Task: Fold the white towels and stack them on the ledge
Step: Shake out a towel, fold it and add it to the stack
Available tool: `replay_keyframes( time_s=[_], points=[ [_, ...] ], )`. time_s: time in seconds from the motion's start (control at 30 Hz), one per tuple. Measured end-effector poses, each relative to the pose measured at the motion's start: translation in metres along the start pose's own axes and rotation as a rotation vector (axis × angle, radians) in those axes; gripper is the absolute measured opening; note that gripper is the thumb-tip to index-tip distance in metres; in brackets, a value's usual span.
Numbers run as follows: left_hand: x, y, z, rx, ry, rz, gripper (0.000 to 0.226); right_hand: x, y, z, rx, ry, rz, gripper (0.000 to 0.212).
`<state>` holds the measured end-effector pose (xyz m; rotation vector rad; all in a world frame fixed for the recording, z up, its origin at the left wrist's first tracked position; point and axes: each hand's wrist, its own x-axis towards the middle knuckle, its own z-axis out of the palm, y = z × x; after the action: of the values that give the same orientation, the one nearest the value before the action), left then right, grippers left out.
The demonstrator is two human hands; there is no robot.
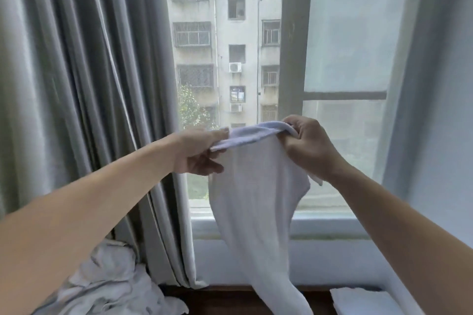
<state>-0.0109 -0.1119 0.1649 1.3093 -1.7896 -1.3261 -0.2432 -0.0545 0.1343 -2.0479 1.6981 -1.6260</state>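
White towel (252, 202) hanging plain, unpatterned; grey curtain (76, 84) showing vertical folds; dark brown ledge (222, 299); folded white towels (363, 302); crumpled white pile (107, 286).

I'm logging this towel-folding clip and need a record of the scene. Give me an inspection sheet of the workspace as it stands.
Surface: dark wooden ledge below the window, mostly covered.
Job's things: white towel held up, hanging unfolded; folded stack at right on the ledge.
Clutter: crumpled pile of towels at lower left.
Grippers: left hand and right hand each pinch the towel's top edge.
Cables: nothing seen.
Surroundings: grey curtain at left, window ahead, apartment block outside.
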Motion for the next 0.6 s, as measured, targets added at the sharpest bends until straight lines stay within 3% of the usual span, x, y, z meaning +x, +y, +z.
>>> replay_keyframes(
  time_s=[0.13, 0.17, 0.23, 0.3, 0.37, 0.43, 0.53, 0.6],
  points=[
    [0.009, -0.015, -0.002, 0.211, 0.151, 0.016, 0.042, -0.001, 0.009, -0.015, -0.196, -0.196, -0.056, 0.006],
    [0.01, -0.019, -0.003, 0.203, 0.184, 0.013, 0.039, -0.002, 0.01, -0.018, -0.235, -0.244, -0.062, 0.013],
    [0.012, -0.023, -0.006, 0.045, 0.25, 0.055, 0.028, -0.002, 0.013, -0.022, -0.272, -0.322, -0.048, 0.022],
    [0.015, -0.027, -0.013, -0.323, 0.284, 0.159, 0.009, 0.0, 0.015, -0.024, -0.245, -0.341, -0.003, 0.021],
    [0.017, -0.032, -0.021, -0.651, 0.234, 0.229, 0.01, 0.004, 0.017, -0.026, -0.143, -0.318, 0.061, 0.017],
    [0.02, -0.038, -0.029, -0.811, 0.163, 0.246, 0.021, 0.008, 0.016, -0.031, 0.002, -0.261, 0.119, 0.012],
    [0.02, -0.045, -0.038, -0.791, 0.084, 0.296, 0.034, 0.013, 0.015, -0.036, 0.162, -0.173, 0.193, 0.007],
    [0.017, -0.049, -0.047, -0.738, 0.008, 0.398, 0.024, 0.015, 0.015, -0.034, 0.22, -0.143, 0.219, 0.004]
  ],
)
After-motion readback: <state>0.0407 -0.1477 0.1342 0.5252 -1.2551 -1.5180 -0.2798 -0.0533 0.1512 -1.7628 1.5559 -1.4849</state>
